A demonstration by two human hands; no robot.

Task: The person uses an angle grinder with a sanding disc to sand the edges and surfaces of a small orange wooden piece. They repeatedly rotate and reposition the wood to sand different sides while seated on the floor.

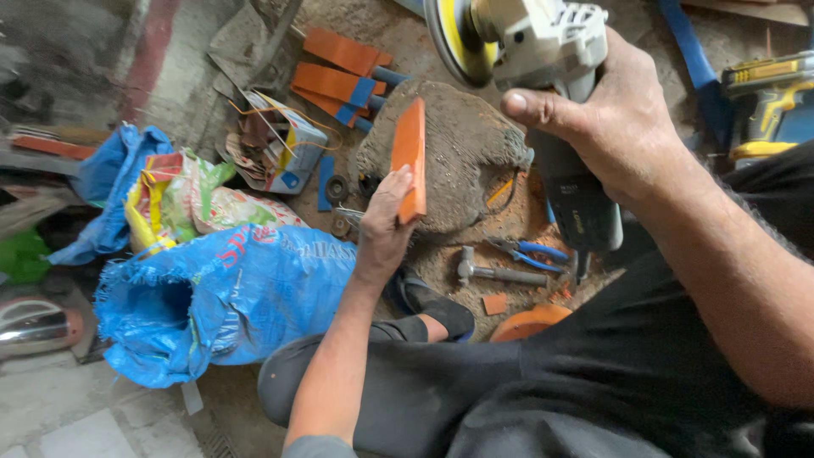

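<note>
My left hand [383, 222] grips an orange flat piece [409, 153], holding it upright on edge in front of a dusty stone block [462, 140]. My right hand [606, 119] is wrapped around the body of a white and black angle grinder [551, 51], raised above the stone. Its yellow-backed disc [454, 38] points up and left, apart from the orange piece. My legs in dark trousers [475, 390] fill the lower part of the view.
A hammer [500, 273] and blue-handled pliers [530, 250] lie below the stone. Several orange pieces [339, 72] are stacked behind it. A blue woven sack [220, 293], a box of scraps [275, 148] and a yellow drill [767, 102] lie around.
</note>
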